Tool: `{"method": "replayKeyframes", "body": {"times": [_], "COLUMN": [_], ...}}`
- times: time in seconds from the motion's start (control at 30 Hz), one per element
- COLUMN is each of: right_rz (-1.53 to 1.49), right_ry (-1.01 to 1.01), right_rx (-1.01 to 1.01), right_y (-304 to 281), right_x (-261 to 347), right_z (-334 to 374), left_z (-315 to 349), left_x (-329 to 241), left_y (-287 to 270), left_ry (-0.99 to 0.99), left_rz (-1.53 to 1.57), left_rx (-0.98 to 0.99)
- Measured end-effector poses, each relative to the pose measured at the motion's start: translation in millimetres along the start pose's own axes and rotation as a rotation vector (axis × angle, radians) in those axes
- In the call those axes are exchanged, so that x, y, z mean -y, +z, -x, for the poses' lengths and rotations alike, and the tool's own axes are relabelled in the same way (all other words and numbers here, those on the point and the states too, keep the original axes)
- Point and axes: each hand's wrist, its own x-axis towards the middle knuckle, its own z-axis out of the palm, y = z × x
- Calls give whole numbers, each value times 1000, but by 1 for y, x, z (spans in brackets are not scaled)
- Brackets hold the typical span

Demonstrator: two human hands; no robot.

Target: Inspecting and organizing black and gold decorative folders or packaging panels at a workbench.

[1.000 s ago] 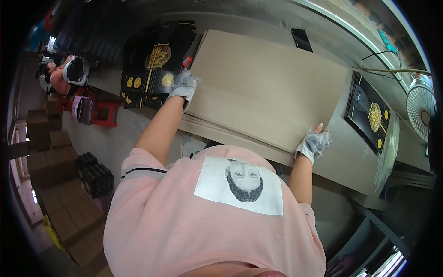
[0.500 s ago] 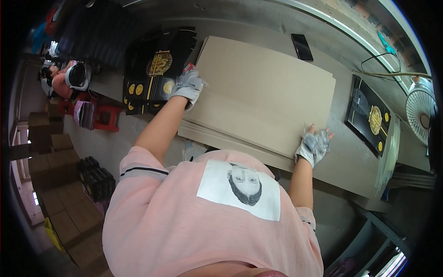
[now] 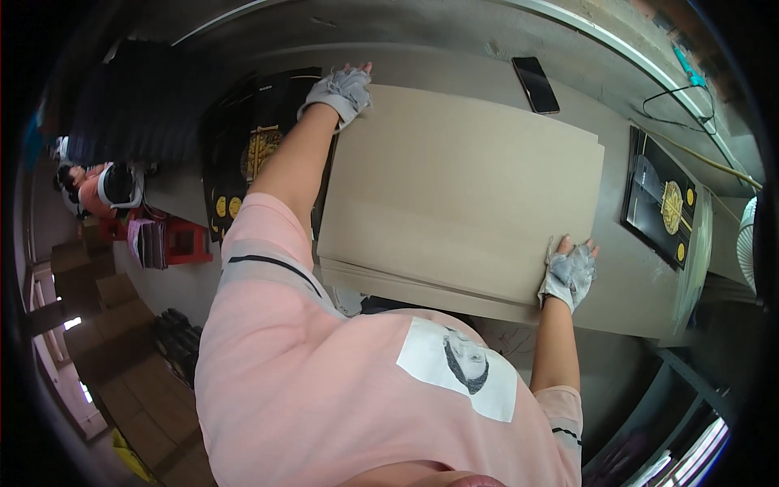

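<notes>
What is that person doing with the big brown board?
A person in a pink shirt leans over a grey table and holds a stack of large cardboard sheets with both gloved hands. The left hand rests on the far left corner of the top sheet, and the right hand grips the near right edge. Black flat boxes with gold patterns lie on either side, one pile at the left and one at the right. A dark phone lies beyond the sheets.

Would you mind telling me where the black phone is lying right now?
In the head view, the black phone lies flat on the grey table at the far edge, upper right, just beyond the far right corner of the stack of cardboard sheets.
</notes>
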Motion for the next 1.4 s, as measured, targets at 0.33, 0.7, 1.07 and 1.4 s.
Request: {"method": "replayKeyframes", "body": {"times": [0.33, 0.7, 1.07, 1.4], "right_rz": [-4, -12, 265, 162], "right_ry": [-6, -17, -553, -843], "right_rx": [-2, 15, -52, -81], "right_y": [9, 10, -9, -5], "right_x": [-7, -8, -1, -3], "right_z": [-6, -5, 5, 2], "left_z": [19, 20, 174, 207], "left_x": [-4, 51, -3, -118], "left_y": [-53, 22, 47, -72], "left_ry": [184, -185, -51, 250], "left_rz": [-208, 1266, 1149, 722], "left_rx": [23, -89, -92, 118]}}
